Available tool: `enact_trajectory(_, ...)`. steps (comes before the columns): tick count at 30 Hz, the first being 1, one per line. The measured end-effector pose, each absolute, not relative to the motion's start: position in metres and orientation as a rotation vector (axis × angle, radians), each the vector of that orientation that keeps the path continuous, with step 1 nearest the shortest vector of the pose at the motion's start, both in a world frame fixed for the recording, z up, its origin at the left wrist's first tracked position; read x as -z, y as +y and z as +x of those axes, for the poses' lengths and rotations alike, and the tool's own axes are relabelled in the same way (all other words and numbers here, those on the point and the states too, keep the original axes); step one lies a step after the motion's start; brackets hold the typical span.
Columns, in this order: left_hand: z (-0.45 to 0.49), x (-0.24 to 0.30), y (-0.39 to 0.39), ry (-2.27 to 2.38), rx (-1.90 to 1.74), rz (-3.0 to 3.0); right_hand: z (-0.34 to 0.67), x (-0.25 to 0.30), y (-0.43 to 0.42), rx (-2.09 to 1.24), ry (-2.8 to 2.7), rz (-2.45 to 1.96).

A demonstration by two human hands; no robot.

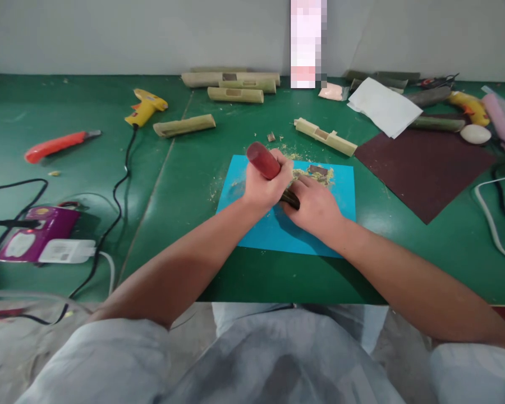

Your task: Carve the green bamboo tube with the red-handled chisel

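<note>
My left hand [264, 182] is closed around a tool with a thick red handle [263, 160], its butt tilted up toward me. The tool's working end is hidden behind my fingers. Beside it, my right hand [317, 207] grips a dark bamboo piece [290, 198], mostly covered by the hand, with one end showing between both hands. Both hands are over a bright blue sheet [286, 240]. Pale shavings [330, 177] and a small brown piece of sandpaper [318, 170] lie just beyond my right hand.
Cut bamboo tubes [235, 95] lie at the back, with another slotted one [325, 137] nearer. A yellow glue gun [147, 106], red-handled knife [61, 146] and purple power strip [46, 231] with cords are left. Brown sandpaper [425, 174] and white paper [384, 106] are right.
</note>
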State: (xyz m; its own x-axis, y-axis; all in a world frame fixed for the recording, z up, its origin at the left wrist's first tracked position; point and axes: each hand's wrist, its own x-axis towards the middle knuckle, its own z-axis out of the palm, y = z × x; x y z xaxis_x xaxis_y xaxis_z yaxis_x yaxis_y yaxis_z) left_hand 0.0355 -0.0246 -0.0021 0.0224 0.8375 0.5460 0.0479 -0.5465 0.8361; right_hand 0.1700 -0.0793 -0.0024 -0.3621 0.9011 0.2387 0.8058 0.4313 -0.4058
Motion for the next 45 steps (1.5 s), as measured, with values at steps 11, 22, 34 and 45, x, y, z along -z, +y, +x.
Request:
enact_trajectory(11,0.041,0.002,-0.025,0.941,-1.614,1.409,0.17,0.004,-0.08,-0.369,-2.22,-1.412)
enact_trajectory(22,0.046,0.0,-0.027,1.026,-1.67,1.307,0.169,0.004,-0.078,-0.318,-2.199,-1.436)
enact_trajectory(34,0.031,0.008,-0.025,0.839,-1.542,1.744,0.17,0.004,-0.077,-0.369,-2.159,-1.438)
enact_trajectory(45,0.023,0.012,-0.025,0.823,-1.493,1.81,0.17,0.005,-0.076,-0.339,-2.174,-1.449)
